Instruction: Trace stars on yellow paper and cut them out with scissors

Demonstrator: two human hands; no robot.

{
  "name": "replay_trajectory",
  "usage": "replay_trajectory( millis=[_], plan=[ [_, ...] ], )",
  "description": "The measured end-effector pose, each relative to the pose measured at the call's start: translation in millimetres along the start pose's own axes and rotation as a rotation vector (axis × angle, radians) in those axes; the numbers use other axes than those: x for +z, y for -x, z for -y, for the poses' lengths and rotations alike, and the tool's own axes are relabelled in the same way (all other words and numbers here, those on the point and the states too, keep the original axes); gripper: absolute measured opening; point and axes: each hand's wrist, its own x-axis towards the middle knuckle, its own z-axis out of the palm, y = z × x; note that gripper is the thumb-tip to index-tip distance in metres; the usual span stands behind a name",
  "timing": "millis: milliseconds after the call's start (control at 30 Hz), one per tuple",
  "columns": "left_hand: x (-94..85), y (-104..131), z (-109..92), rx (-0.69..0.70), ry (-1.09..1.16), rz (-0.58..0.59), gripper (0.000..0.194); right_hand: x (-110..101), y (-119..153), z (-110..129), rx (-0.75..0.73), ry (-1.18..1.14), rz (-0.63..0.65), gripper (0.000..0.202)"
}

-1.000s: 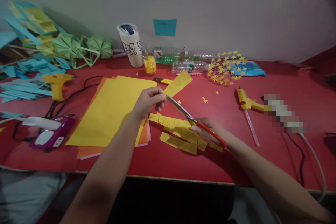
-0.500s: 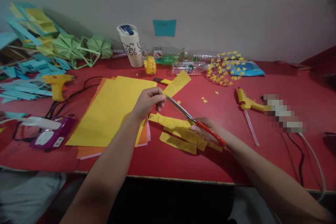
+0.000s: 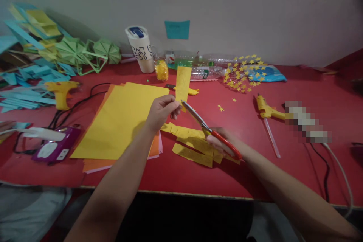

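Observation:
My left hand (image 3: 164, 111) pinches the lower end of a yellow paper strip (image 3: 183, 81), which stands nearly upright above my fingers. In my right hand (image 3: 219, 140) is a pair of scissors (image 3: 202, 123) with red handles, its blade tips at the strip's lower end beside my left fingertips. Whether the blades are biting into the paper cannot be made out. Below the scissors lie several cut yellow strips (image 3: 193, 155). A few small yellow paper stars (image 3: 221, 109) are scattered on the red table beyond.
Yellow sheets (image 3: 121, 117) lie over orange and pink ones at left. Behind are a tumbler (image 3: 140, 51), a yellow-handled cutter (image 3: 193, 92), plastic bottles (image 3: 207, 73) and a star-covered clear piece (image 3: 244, 75). Glue guns lie right (image 3: 265, 109) and left (image 3: 61, 92), near a purple power box (image 3: 56, 145).
The yellow strip has swung from leaning right to nearly upright in my left hand, uncovering more of the cutter's handle. The scissors have shifted only slightly.

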Motion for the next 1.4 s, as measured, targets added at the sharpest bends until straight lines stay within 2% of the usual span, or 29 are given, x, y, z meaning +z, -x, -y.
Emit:
replay_trajectory(
  millis=[300, 633, 1000, 1400],
  plan=[
    [8.9, 2, 1, 0.035, 0.011, -0.004, 0.020, 2, 4, 6, 0.040, -0.052, 0.008, 0.052],
    [14.1, 5, 2, 0.046, -0.017, -0.011, 0.019, 4, 3, 3, 0.020, -0.046, 0.000, 0.048],
    [16.0, 5, 3, 0.042, -0.021, -0.019, 0.020, 9, 1, 5, 0.143, -0.100, -0.068, 0.047],
    [16.5, 5, 3, 0.035, 0.006, -0.014, 0.021, 9, 2, 9, 0.131, -0.086, -0.073, 0.049]
  ],
)
